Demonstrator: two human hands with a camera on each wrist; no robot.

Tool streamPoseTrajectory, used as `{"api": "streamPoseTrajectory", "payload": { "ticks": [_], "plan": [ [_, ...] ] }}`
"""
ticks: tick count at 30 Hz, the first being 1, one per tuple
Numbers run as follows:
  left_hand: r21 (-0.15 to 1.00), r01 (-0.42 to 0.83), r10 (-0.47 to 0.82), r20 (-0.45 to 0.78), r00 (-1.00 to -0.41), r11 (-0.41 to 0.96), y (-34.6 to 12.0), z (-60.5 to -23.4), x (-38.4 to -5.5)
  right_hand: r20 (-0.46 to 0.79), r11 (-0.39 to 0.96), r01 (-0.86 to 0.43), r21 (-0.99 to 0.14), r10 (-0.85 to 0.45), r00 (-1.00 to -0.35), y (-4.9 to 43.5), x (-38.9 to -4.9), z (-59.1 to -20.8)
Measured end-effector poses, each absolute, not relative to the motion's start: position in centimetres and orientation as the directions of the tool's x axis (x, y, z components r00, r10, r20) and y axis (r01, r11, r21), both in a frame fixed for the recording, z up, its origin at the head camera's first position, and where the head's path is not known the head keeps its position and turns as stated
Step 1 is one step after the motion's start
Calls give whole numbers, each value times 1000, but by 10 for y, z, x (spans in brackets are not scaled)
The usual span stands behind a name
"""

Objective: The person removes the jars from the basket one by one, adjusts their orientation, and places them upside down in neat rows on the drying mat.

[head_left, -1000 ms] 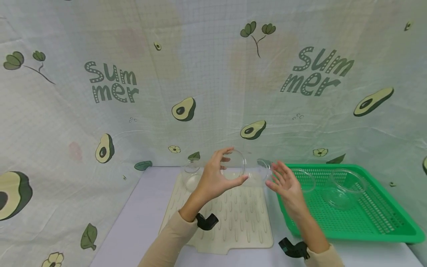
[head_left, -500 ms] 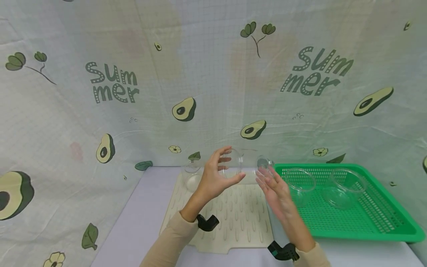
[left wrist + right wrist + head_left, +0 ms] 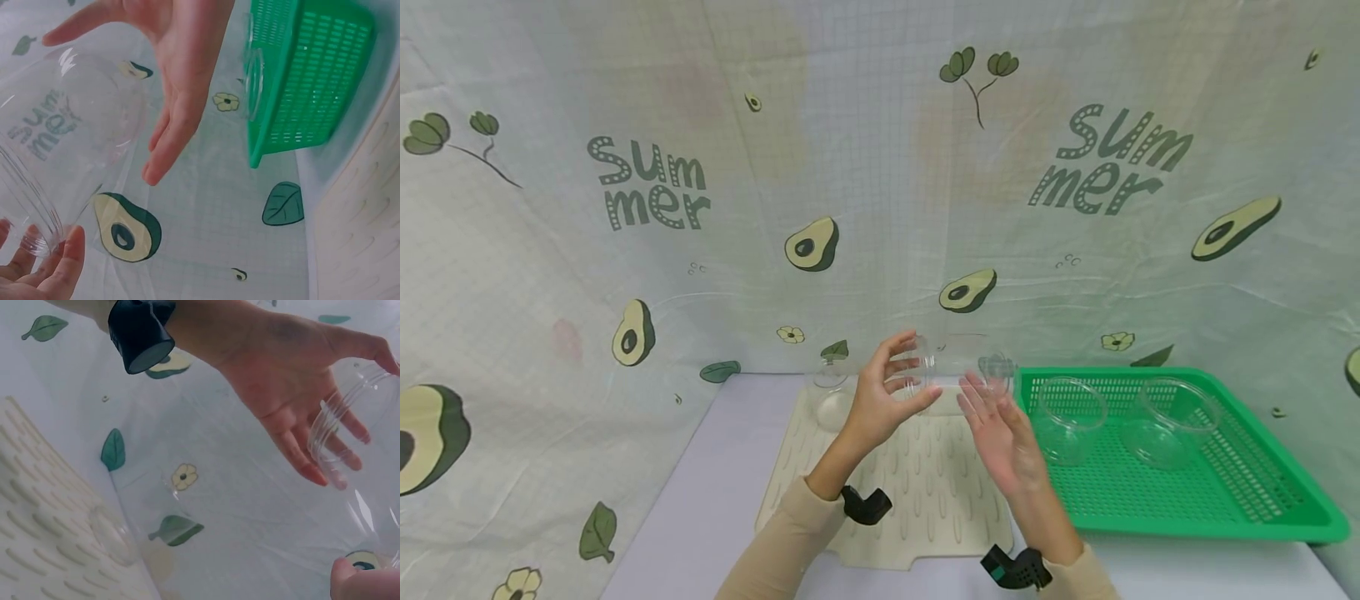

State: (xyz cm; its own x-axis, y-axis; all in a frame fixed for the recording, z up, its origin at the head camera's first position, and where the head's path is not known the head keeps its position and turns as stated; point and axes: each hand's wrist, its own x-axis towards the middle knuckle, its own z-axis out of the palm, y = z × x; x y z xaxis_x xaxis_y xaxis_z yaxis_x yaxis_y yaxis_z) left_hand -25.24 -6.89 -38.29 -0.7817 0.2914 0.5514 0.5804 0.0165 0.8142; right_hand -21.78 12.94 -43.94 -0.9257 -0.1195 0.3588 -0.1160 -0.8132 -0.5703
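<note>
My left hand grips the rim of a clear bowl held sideways above the mat. In the right wrist view, that hand's fingers lie behind the ridged rim and its thumb reaches over the near side. The bowl's transparent body fills much of the left wrist view. My right hand is beside the bowl's other end, its fingers nearly straight; whether they touch the bowl I cannot tell. In the left wrist view, the right hand shows spread thumb and fingers.
To the right, a green basket has two clear bowls in it, one nearer and one farther right. A cream ridged mat lies in the middle, with another clear vessel at its back left corner. Patterned cloth hangs behind.
My right hand has moved left and turned its palm toward the bowl, with fingers straighter. The bowl has turned in the left hand, its rim now seen nearly edge-on.
</note>
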Motion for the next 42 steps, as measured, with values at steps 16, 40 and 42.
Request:
{"api": "streamPoseTrajectory", "payload": {
  "ticks": [16,40,42],
  "plan": [
    [828,554,302,552,-777,-88,-72,-395,-255,341,-866,-89,-492,-98,-935,118,-216,-435],
    [845,532,348,514,-784,-49,-85,-399,-256,366,-876,-110,-470,-80,-927,122,-219,-435],
    [835,549,347,523,-779,-26,-88,-400,-258,410,-876,-132,-465,-81,-908,124,-222,-436]
  ]
}}
